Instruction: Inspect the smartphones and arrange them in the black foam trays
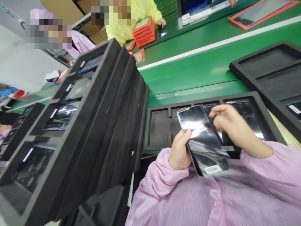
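My left hand [180,150] grips a black smartphone [199,135] by its left edge, holding it tilted above a black foam tray [160,125]. A clear protective film [207,158] hangs loose over the phone's lower half, with a white label near the bottom. My right hand [231,125] rests over the phone's right side, fingers curled at the film's edge. Other dark phones lie in the tray's right-hand slots, partly hidden behind my hands. Both sleeves are pink.
A tall stack of black foam trays [94,125] with phones stands at left. Another foam tray [270,69] lies at right on the green conveyor [199,62]. Across it, a person in yellow handles orange trays [144,31]; a person in pink sits at far left.
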Demonstrator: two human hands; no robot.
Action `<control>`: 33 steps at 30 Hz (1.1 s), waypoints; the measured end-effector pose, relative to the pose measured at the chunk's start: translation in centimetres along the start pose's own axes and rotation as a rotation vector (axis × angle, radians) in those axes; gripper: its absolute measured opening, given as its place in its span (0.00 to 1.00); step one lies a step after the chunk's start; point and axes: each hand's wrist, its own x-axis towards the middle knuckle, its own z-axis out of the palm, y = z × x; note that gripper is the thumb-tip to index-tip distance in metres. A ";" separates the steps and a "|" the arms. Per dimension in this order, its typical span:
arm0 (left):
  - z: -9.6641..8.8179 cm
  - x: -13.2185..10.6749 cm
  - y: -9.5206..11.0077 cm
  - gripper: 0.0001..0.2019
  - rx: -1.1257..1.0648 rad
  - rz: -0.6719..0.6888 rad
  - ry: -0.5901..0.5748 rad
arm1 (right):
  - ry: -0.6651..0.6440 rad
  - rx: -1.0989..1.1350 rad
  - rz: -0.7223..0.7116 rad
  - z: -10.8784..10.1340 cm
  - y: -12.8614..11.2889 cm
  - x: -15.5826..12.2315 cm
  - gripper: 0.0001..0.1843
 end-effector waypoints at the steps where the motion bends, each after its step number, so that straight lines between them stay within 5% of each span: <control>1: -0.6 -0.1 0.2 0.18 0.021 0.033 0.012 | -0.136 -0.061 0.081 0.4 0.1 0.0 0.21; 3: -2.0 -0.3 0.6 0.20 0.067 0.090 0.050 | -0.393 -0.206 0.186 0.9 0.0 0.0 0.22; 5: -3.7 -0.8 1.2 0.19 0.098 0.120 0.134 | -0.486 -0.236 0.293 1.4 -0.2 0.4 0.22; 10: -8.0 -2.4 3.1 0.16 0.100 0.185 0.443 | -0.307 -0.291 0.441 2.9 0.3 2.6 0.16; 14: -8.6 -3.5 4.0 0.14 0.133 0.177 0.421 | -0.346 -0.409 0.374 4.7 0.8 3.7 0.17; 18: -6.7 -3.3 3.8 0.13 0.210 0.030 0.223 | -0.249 -0.502 0.205 4.8 -0.5 4.0 0.18; 22: -4.3 -2.4 3.1 0.15 0.300 -0.096 0.022 | -0.219 -0.204 -0.063 3.1 -2.6 4.3 0.17; 25: -3.1 -1.9 2.8 0.14 0.368 -0.146 -0.099 | -0.212 -0.197 -0.423 1.8 -3.5 3.8 0.11; 29: -2.4 -1.6 2.7 0.14 0.412 -0.149 -0.185 | 0.063 -0.454 -0.940 -0.1 -4.1 1.5 0.06; 31: -2.2 -1.4 2.6 0.14 0.418 -0.141 -0.199 | 0.059 -0.501 -0.988 -1.0 -4.5 0.5 0.07; 33: -1.8 -1.4 2.4 0.15 0.435 -0.149 -0.214 | 0.069 -0.517 -0.865 -1.7 -4.9 0.2 0.05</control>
